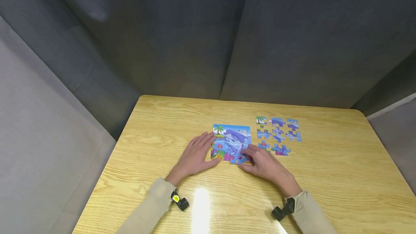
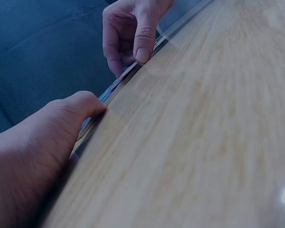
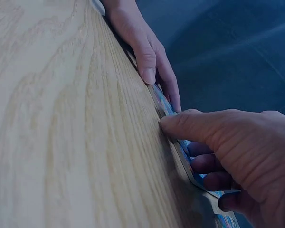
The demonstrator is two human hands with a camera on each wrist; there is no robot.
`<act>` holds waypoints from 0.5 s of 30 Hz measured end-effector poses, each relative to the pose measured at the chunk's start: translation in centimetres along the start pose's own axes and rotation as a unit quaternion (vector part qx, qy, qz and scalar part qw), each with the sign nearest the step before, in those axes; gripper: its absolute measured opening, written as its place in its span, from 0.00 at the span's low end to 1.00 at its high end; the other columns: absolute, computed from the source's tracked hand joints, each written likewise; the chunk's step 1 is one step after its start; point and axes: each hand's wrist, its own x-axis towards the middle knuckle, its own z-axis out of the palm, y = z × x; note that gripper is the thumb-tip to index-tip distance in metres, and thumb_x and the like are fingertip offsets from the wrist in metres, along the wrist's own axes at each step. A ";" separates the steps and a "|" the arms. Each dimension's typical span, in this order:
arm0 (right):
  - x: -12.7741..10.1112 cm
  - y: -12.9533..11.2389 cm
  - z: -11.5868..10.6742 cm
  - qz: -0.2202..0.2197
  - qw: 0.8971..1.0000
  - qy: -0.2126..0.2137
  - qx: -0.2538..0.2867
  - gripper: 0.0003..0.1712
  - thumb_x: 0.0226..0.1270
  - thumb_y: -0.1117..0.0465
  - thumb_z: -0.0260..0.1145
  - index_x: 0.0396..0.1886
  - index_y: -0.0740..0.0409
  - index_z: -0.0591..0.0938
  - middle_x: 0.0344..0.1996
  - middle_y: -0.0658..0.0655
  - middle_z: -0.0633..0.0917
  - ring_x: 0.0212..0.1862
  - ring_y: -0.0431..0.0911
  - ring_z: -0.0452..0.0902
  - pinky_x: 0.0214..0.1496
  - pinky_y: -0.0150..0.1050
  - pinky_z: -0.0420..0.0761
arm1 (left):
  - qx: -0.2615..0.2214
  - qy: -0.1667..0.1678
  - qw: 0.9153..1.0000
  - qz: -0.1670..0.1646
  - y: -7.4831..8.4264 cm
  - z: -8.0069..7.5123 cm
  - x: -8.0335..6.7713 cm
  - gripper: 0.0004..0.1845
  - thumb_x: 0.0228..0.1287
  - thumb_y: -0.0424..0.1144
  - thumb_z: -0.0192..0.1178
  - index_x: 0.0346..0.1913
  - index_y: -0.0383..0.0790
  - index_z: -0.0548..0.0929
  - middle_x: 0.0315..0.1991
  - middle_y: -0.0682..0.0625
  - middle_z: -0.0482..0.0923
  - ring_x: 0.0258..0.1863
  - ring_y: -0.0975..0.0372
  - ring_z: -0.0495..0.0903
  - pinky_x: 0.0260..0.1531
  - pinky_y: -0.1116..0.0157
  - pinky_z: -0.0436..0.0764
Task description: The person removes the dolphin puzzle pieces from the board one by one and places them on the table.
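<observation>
A dolphin jigsaw puzzle board (image 1: pixel 234 138) lies flat on the table, its picture showing a palm tree, dolphins and coral. Along its left edge rests my left hand (image 1: pixel 196 154), fingers extended, thumb at the lower left corner. My right hand (image 1: pixel 263 162) pinches a puzzle piece (image 1: pixel 236 159) between thumb and fingers at the board's near edge; the piece sticks out slightly past that edge. Both hands (image 2: pixel 137 28) appear low over the board's edge in the left wrist view. In the right wrist view, the curled right fingers (image 3: pixel 206 164) partly hide the board.
Several loose puzzle pieces (image 1: pixel 278 122) lie in rough rows to the right of the board. The wooden table (image 1: pixel 162 125) ends at a dark grey fabric partition (image 1: pixel 182 46) behind, and a lighter panel (image 1: pixel 42 136) stands at the left.
</observation>
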 end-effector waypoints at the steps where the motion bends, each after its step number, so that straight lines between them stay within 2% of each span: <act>1: 0.0 0.0 0.0 0.003 1.000 -0.002 0.004 0.22 0.61 0.49 0.80 0.48 0.57 0.88 0.30 0.46 0.78 0.31 0.37 0.69 0.33 0.32 0.72 | 0.001 0.000 1.000 0.000 0.0 0.0 0.0 0.49 0.71 0.74 0.47 0.84 0.47 0.57 0.84 0.52 0.52 0.83 0.54 0.50 0.79 0.50 0.54; 9: 0.0 -0.1 0.0 0.014 0.998 -0.013 0.052 0.21 0.52 0.54 0.82 0.43 0.54 0.85 0.30 0.47 0.78 0.30 0.37 0.69 0.32 0.32 0.72 | 0.002 -0.002 1.000 -0.004 0.0 0.0 0.0 0.49 0.70 0.74 0.48 0.84 0.48 0.56 0.84 0.51 0.53 0.83 0.53 0.50 0.79 0.49 0.54; 15: -0.1 -0.1 0.0 0.029 0.998 -0.015 0.061 0.23 0.48 0.53 0.83 0.43 0.53 0.83 0.32 0.47 0.78 0.31 0.38 0.70 0.34 0.33 0.73 | 0.001 -0.002 1.000 -0.005 0.0 0.0 0.0 0.49 0.70 0.74 0.47 0.84 0.48 0.56 0.84 0.51 0.53 0.83 0.53 0.50 0.79 0.49 0.54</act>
